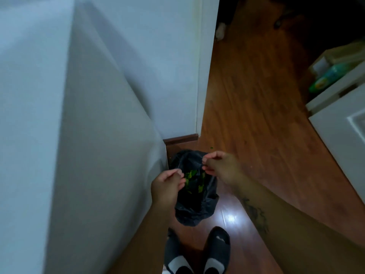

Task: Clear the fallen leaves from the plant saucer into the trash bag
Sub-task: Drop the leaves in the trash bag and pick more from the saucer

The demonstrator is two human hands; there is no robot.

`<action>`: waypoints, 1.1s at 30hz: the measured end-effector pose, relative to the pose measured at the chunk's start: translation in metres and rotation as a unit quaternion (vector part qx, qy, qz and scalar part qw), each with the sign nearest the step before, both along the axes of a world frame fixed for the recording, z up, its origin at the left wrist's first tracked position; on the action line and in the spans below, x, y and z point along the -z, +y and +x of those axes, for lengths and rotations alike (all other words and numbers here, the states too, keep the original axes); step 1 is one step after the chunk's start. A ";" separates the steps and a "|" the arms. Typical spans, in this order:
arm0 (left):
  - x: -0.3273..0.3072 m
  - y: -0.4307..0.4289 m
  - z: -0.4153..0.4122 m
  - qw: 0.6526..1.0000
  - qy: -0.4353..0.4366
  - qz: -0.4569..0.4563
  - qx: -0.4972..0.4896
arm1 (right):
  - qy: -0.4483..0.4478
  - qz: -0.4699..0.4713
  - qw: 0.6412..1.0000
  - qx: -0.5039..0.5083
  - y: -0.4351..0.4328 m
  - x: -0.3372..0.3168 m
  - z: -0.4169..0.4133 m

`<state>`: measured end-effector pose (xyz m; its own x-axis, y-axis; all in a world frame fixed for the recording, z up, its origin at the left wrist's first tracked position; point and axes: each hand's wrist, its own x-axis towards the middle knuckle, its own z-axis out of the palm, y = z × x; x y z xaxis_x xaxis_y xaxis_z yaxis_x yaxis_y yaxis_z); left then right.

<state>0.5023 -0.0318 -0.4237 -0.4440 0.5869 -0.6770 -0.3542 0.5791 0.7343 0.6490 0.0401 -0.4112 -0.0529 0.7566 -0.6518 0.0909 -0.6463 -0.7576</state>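
A black trash bag (194, 209) hangs above the wooden floor, held open at its mouth. Green leaves (192, 179) lie inside it. My left hand (167, 184) pinches the near left edge of the bag's rim. My right hand (219, 165) pinches the far right edge of the rim. A tiny green leaf scrap (211, 148) lies on the floor just beyond the bag. No plant saucer is in view.
A tall white cabinet side (88, 135) fills the left. A white wall corner (205, 76) with a brown baseboard (180, 139) stands behind the bag. White furniture (339, 119) is at the right. My feet in dark slippers (197, 254) are below the bag.
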 end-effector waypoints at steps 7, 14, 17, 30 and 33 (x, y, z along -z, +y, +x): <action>-0.150 0.038 -0.005 0.991 -0.031 0.122 -0.039 | 0.097 0.054 0.992 0.061 0.035 -0.165 -0.008; -0.288 0.030 -0.039 0.963 -0.039 0.263 -0.046 | 0.165 0.147 0.975 0.003 0.049 -0.307 -0.048; -0.321 0.017 -0.075 0.955 -0.026 0.287 -0.062 | 0.182 0.163 0.969 -0.026 0.042 -0.336 -0.079; -0.343 -0.073 -0.299 0.954 0.080 0.271 -0.104 | 0.159 0.173 0.960 -0.154 -0.016 -0.359 -0.281; -0.351 -0.082 -0.350 0.959 0.102 0.240 -0.109 | 0.134 0.189 0.957 -0.176 -0.025 -0.354 -0.339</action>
